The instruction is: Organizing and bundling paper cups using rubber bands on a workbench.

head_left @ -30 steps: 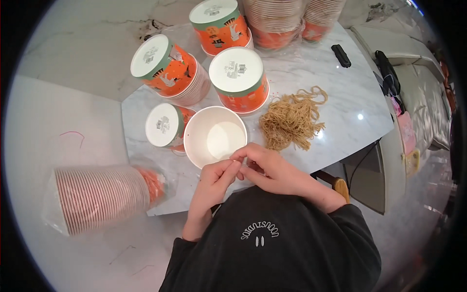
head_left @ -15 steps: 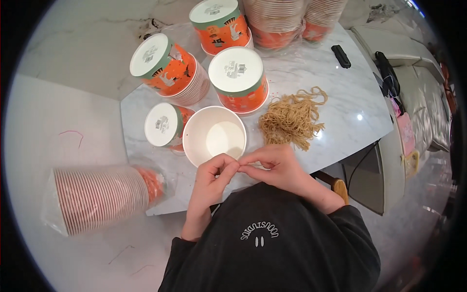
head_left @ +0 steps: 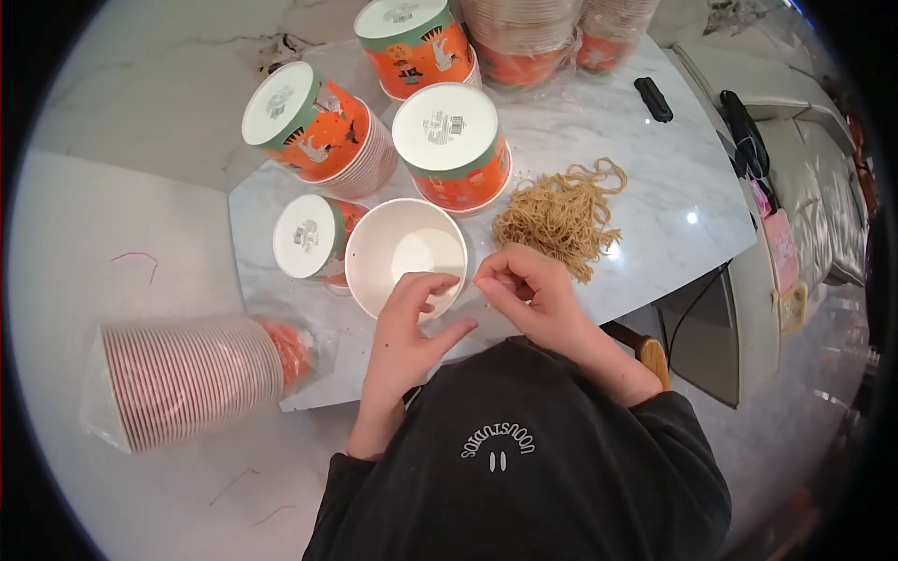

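My left hand (head_left: pixel 404 332) is open, its thumb and fingers apart, over the near rim of a white paper bucket (head_left: pixel 369 245). The bucket stands upright with its mouth up. To its right, my right hand (head_left: pixel 535 294) has thumb and forefinger pinched together. Whatever lies in that pinch is too small to make out. Just beyond the right hand, a loose pile of tan twine (head_left: pixel 554 222) rests on the marble-patterned table (head_left: pixel 673 220).
Upside-down orange-and-green paper buckets stand beyond the white one: a single-looking bucket (head_left: pixel 304 238), stacks at the left (head_left: pixel 327 131), middle (head_left: pixel 458 140) and back (head_left: pixel 426 56). Plastic-wrapped bucket stacks sit at the back (head_left: pixel 524 47) and left (head_left: pixel 192 383). A black object (head_left: pixel 653 99) lies far right.
My hands were pinched together at the bucket's near edge; now they are apart. The left hand has spread its fingers, and the right has shifted slightly away from me. The view has shifted a little.
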{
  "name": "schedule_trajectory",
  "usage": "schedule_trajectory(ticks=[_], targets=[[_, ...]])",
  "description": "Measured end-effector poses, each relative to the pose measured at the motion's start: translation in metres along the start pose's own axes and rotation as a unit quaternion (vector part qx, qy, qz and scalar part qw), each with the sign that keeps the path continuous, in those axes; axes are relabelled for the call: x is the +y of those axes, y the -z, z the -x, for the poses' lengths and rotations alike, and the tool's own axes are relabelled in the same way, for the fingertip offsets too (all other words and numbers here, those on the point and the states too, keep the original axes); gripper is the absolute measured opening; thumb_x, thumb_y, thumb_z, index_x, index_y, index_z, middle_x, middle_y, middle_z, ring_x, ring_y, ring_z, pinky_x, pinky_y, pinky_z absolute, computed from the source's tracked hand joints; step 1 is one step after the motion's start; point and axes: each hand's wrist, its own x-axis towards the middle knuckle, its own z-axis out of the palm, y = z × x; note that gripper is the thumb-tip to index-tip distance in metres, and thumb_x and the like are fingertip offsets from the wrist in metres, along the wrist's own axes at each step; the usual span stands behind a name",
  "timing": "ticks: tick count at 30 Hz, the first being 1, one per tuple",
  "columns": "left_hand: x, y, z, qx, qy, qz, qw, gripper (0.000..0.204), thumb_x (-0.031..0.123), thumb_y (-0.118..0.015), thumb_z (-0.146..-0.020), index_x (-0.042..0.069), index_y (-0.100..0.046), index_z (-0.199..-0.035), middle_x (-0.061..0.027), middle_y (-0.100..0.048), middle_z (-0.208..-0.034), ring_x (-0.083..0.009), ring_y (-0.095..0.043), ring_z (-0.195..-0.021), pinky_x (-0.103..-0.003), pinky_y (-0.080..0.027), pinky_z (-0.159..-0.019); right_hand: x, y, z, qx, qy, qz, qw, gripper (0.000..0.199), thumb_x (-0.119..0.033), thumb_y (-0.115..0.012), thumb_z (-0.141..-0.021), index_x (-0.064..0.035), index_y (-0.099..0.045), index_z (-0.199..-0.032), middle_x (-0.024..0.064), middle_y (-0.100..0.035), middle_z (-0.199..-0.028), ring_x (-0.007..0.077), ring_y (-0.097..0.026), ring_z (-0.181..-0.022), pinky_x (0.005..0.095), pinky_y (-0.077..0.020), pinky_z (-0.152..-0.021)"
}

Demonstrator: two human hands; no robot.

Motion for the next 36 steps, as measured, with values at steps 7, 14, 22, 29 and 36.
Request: schedule_trajectory(ticks=[7, 14, 22, 29, 36], targets=[[-0.015, 0.003, 0.006, 0.000, 0.086, 0.020, 0.996, 0.047, 0.001, -0.071, -0.086, 0.007, -0.063, -0.132, -0.0074, -0.072, -0.120, -0.0149, -0.071, -0.094, -0.029, -0.054, -0.077, 0.016, -0.003, -0.013, 0.022, 0.069, 0.069, 0.995, 0.010, -0.006, -0.069, -0.096, 0.0005, -0.067, -0.102, 0.0043, -0.061, -0.088, 0.0098, -0.057, -0.072, 0.0253, -0.0464, -0.064], [-0.029, 0.011, 0.010, 0.070, 0.097, 0.196, 0.973, 0.046, -0.007, -0.065, -0.088, 0.000, -0.060, -0.134, -0.0101, -0.071, -0.124, -0.0119, -0.070, -0.099, -0.022, -0.053, -0.075, 0.035, -0.031, -0.021, 0.049, 0.191, 0.137, 0.971, 0.011, -0.001, -0.072, -0.090, 0.0005, -0.067, -0.100, 0.0101, -0.068, -0.094, 0.0189, -0.067, -0.081, 0.0295, -0.0551, -0.073], [-0.025, 0.010, 0.015, 0.036, 0.094, 0.239, 0.966, 0.057, -0.008, -0.065, -0.086, 0.000, -0.054, -0.142, -0.0064, -0.068, -0.119, -0.0108, -0.066, -0.103, -0.022, -0.053, -0.074, 0.037, -0.044, -0.033, 0.088, 0.230, 0.166, 0.955, 0.013, 0.003, -0.073, -0.086, -0.0005, -0.068, -0.097, 0.0090, -0.068, -0.093, 0.0167, -0.068, -0.073, 0.0270, -0.0551, -0.062], [-0.024, 0.009, 0.015, 0.038, 0.095, 0.246, 0.964, 0.058, -0.010, -0.064, -0.086, 0.000, -0.053, -0.143, -0.0077, -0.067, -0.120, -0.0119, -0.067, -0.103, -0.022, -0.053, -0.074, 0.037, -0.044, -0.034, 0.086, 0.232, 0.176, 0.953, 0.013, 0.003, -0.073, -0.085, -0.0010, -0.069, -0.096, 0.0085, -0.068, -0.092, 0.0168, -0.067, -0.071, 0.0269, -0.0552, -0.061], [-0.028, 0.005, 0.019, 0.034, 0.096, 0.257, 0.961, 0.057, -0.010, -0.064, -0.086, -0.001, -0.053, -0.142, -0.0088, -0.066, -0.124, -0.0134, -0.068, -0.105, -0.022, -0.054, -0.075, 0.035, -0.043, -0.032, 0.078, 0.220, 0.184, 0.955, 0.012, 0.002, -0.073, -0.085, -0.0012, -0.069, -0.096, 0.0087, -0.069, -0.092, 0.0175, -0.069, -0.073, 0.0280, -0.0566, -0.062]])
